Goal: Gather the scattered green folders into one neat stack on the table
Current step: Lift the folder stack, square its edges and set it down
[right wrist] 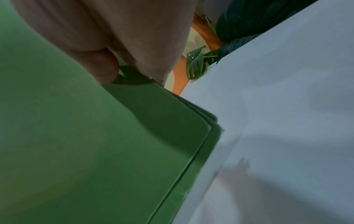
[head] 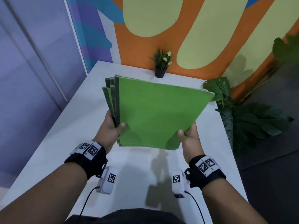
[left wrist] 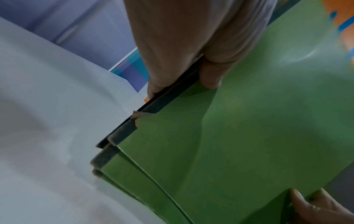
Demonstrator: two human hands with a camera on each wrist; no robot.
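Note:
A bundle of several green folders [head: 155, 113] is held up above the white table [head: 68, 135], tilted with its far edge raised. My left hand [head: 111, 126] grips its left side, thumb on the top cover and fingers underneath. My right hand [head: 189, 136] grips the right near corner the same way. The dark spines [head: 111, 96] fan out unevenly on the left. In the left wrist view the folders [left wrist: 239, 128] show staggered corners under my left hand [left wrist: 193, 72]. In the right wrist view my right hand [right wrist: 122, 63] holds the folders [right wrist: 95, 144], whose edges lie slightly offset.
A small potted plant [head: 161, 63] stands at the table's far edge by the orange wall. Large leafy plants [head: 242, 117] crowd the table's right side. The table's left edge drops beside a purple wall.

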